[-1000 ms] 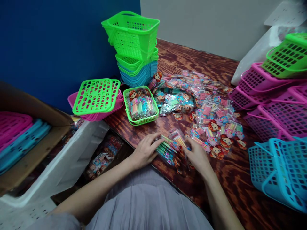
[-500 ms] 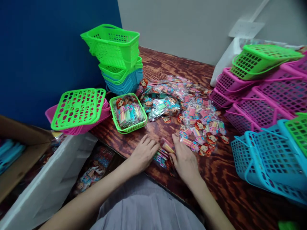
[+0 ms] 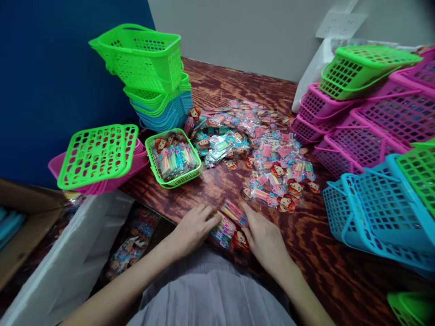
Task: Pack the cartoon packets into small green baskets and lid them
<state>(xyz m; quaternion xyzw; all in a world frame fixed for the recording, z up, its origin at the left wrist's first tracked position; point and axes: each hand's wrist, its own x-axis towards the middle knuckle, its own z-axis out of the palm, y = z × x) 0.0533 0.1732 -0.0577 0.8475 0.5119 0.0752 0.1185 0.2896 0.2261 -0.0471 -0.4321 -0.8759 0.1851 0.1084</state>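
Note:
My left hand and my right hand lie on the wooden table at its near edge, one on each side of a small bunch of clear toy packets with cartoon-head cards. The fingers of both hands curl in against the bunch and press it from the sides. A big loose pile of the same packets spreads across the table beyond my hands. A small green basket, filled with packets, stands to the left of the pile.
Stacked green and blue baskets stand at the back left, with green and pink lids beside them. Pink, green and blue baskets crowd the right side. A white bin and a cardboard box sit low on the left.
Both hands have drawn the bunch of packets closer to the table's near edge. The view has swung to the right, so everything sits further left.

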